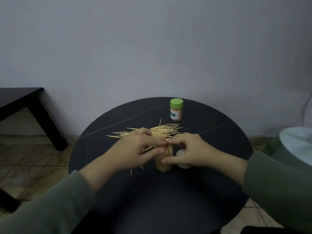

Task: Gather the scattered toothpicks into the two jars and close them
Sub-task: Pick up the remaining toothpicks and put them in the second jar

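An open clear jar (164, 163) packed with toothpicks stands on the round black table (211, 132). My left hand (135, 149) hovers over its mouth and holds a few toothpicks under the fingers. My right hand (189, 149) has its thumb against the jar's side and its fingertips pinch toothpicks at the rim. A white lid (183, 159) lies just right of the jar, partly under my right hand. Scattered toothpicks (160, 130) lie in a pile beyond my hands, and two lie near my left wrist. A second jar with a green lid (176, 109) stands shut at the back.
A dark low table (25, 105) stands at the left against the wall. A pale green round object (297, 146) sits close to the table's right edge. Tiled floor shows around the table.
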Demonstrator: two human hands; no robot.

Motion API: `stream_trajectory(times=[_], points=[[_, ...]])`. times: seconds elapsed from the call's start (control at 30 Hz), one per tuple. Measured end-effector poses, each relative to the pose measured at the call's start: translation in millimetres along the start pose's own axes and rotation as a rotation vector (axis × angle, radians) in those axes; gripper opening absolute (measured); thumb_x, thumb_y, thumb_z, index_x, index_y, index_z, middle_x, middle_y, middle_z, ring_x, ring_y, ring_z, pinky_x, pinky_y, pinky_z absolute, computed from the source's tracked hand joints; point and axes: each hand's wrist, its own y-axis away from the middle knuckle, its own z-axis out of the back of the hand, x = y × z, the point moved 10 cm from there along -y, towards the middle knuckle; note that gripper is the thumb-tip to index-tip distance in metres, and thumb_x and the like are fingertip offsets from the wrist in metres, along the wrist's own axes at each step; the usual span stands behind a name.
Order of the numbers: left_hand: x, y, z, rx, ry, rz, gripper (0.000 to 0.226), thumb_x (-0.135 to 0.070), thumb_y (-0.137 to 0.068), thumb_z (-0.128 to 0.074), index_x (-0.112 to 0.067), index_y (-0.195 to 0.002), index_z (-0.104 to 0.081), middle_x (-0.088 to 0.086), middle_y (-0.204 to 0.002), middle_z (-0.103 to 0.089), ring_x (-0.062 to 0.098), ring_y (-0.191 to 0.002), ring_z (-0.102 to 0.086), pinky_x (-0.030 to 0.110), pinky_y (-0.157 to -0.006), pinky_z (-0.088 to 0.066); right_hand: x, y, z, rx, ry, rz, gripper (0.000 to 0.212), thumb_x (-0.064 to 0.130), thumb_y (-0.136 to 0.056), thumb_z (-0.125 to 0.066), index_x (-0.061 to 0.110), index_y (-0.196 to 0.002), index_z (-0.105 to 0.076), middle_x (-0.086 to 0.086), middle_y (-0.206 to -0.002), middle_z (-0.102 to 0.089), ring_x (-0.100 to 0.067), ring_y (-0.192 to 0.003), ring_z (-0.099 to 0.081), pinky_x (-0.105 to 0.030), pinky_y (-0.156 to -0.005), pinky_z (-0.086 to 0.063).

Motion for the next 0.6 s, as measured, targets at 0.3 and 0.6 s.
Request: stream_trajectory(times=[0.3,0.6], points=[[2.8,3.5,12.5,-0.172,0.074,-0.056,0.041,-0.047,-0.091,-0.054,-0.029,-0.127,-0.062,-0.017,-0.127,-0.058,0.006,-0.117,-0.048,0.033,-0.096,-0.046,0.4,-5.4,0.9,-0.030,0.021,0.037,0.063,0.072,-0.068,-0.064,0.036,-0.120,-0.065,0.022,-0.124,-0.058,0.000,-0.118,-0.045,-0.043,-0.110,-0.026],[-16.1,-6.9,-1.2,-0.129,-0.004,-0.139,0.040,-0.045,-0.094,-0.049,-0.026,-0.127,-0.063,-0.016,-0.121,-0.062,0.005,-0.109,-0.046,0.027,-0.090,-0.045,0.0,-7.9,1.3,-0.030,-0.011,0.059,0.041,0.069,-0.066,-0.065,0.035,-0.089,-0.071,0.022,-0.103,-0.060,0.000,-0.107,-0.048,-0.045,-0.108,-0.028]])
